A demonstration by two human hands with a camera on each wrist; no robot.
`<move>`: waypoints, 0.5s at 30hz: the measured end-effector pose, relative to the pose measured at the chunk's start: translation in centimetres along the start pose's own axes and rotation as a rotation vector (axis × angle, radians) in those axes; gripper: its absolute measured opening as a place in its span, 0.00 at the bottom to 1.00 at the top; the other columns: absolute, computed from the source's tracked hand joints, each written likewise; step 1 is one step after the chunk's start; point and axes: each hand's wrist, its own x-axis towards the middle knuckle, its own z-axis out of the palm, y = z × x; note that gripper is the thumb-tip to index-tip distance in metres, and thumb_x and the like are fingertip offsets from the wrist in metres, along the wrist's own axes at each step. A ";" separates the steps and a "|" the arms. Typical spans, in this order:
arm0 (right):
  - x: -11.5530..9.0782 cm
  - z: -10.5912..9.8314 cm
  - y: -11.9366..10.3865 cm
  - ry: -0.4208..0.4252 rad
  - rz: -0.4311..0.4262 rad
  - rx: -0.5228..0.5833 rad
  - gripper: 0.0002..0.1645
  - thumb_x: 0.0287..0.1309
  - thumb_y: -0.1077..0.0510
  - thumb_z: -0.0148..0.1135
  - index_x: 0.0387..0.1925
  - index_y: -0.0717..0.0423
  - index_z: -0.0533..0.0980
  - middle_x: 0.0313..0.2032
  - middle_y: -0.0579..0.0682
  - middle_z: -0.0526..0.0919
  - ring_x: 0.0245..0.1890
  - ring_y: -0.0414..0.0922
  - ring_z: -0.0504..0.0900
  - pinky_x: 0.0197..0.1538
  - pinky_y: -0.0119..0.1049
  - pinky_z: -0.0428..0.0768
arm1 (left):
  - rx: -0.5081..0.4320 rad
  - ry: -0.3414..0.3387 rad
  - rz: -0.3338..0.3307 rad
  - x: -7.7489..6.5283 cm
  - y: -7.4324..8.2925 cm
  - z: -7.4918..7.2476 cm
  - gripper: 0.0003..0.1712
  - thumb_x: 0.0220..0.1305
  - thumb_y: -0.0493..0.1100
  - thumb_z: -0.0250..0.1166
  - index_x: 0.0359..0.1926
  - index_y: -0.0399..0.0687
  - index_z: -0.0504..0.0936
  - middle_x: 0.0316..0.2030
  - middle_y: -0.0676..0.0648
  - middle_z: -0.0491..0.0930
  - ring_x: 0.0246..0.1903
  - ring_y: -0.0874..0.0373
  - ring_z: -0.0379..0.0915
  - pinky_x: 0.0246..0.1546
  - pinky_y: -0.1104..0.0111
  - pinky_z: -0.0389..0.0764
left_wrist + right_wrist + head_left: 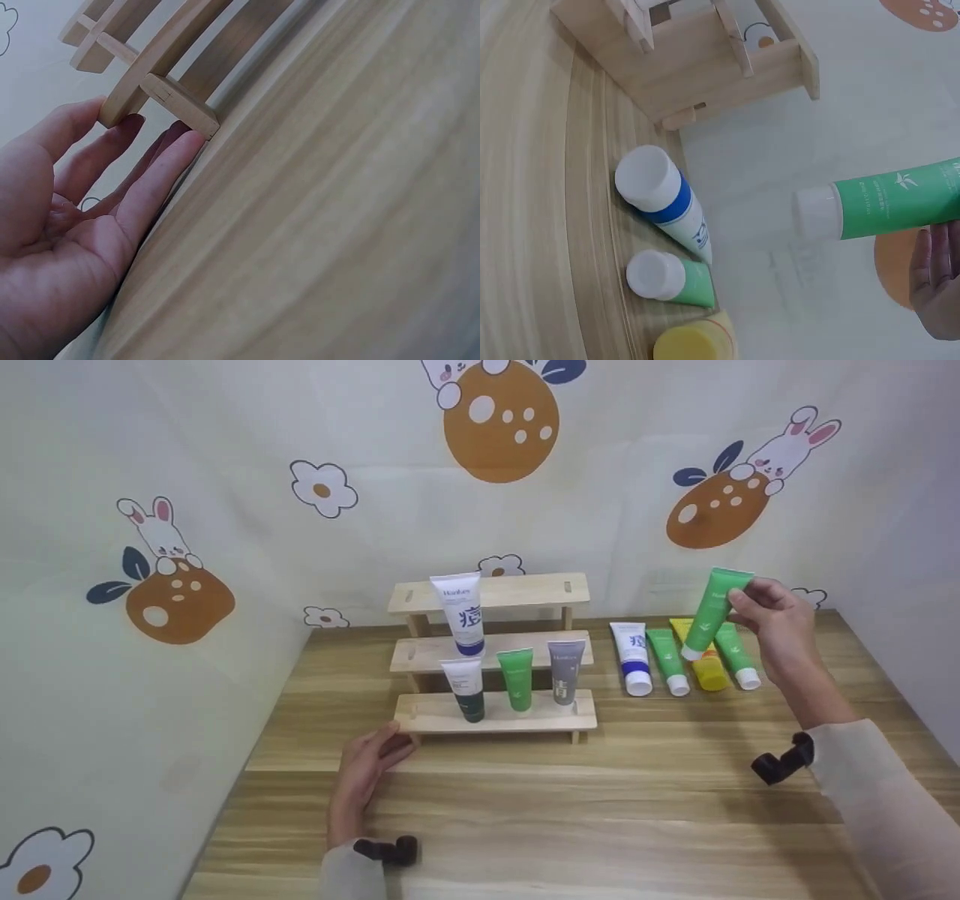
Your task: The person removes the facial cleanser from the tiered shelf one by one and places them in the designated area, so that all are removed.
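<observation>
My right hand [784,619] pinches a green squeeze tube [712,611] by its upper part, white cap down, above a row of lying tubes. In the right wrist view that held green tube [900,199] is off the table, its white cap pointing left. My left hand [367,765] grips the left end of the lowest step of a three-step wooden display rack [487,589]. In the left wrist view, the left thumb and a finger hold the rack's step end [120,109], and another fingertip touches its leg.
A white-and-blue tube [459,611] stands on the middle step. White-and-dark-green [465,686], green [516,679] and grey [565,671] tubes stand on the lowest. Lying at right are a white-and-blue tube [634,656], green tubes [666,660] and a yellow tube [709,671]. A printed curtain [397,532] hangs behind.
</observation>
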 end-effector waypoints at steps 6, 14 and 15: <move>0.7 -1.9 0.1 0.038 0.007 0.098 0.11 0.58 0.60 0.71 0.41 0.54 0.79 0.40 0.43 0.81 0.39 0.36 0.80 0.43 0.21 0.87 | 0.009 0.017 0.003 0.0 0.0 0.0 0.20 0.71 0.39 0.62 0.53 0.22 0.78 0.44 0.37 0.85 0.45 0.49 0.86 0.55 0.57 0.88; 1.7 -4.7 0.3 0.105 0.068 0.100 0.10 0.59 0.58 0.70 0.42 0.50 0.79 0.43 0.43 0.78 0.43 0.35 0.78 0.42 0.20 0.86 | 0.024 0.019 -0.008 0.1 -0.1 0.0 0.21 0.72 0.40 0.61 0.54 0.24 0.78 0.48 0.35 0.84 0.47 0.48 0.85 0.55 0.57 0.88; 1.8 -5.1 0.3 0.108 0.073 0.117 0.10 0.59 0.58 0.70 0.42 0.51 0.79 0.42 0.43 0.78 0.43 0.35 0.79 0.42 0.21 0.86 | 0.026 0.018 -0.005 0.1 -0.1 0.0 0.21 0.72 0.40 0.61 0.55 0.24 0.78 0.49 0.35 0.83 0.47 0.48 0.85 0.55 0.57 0.88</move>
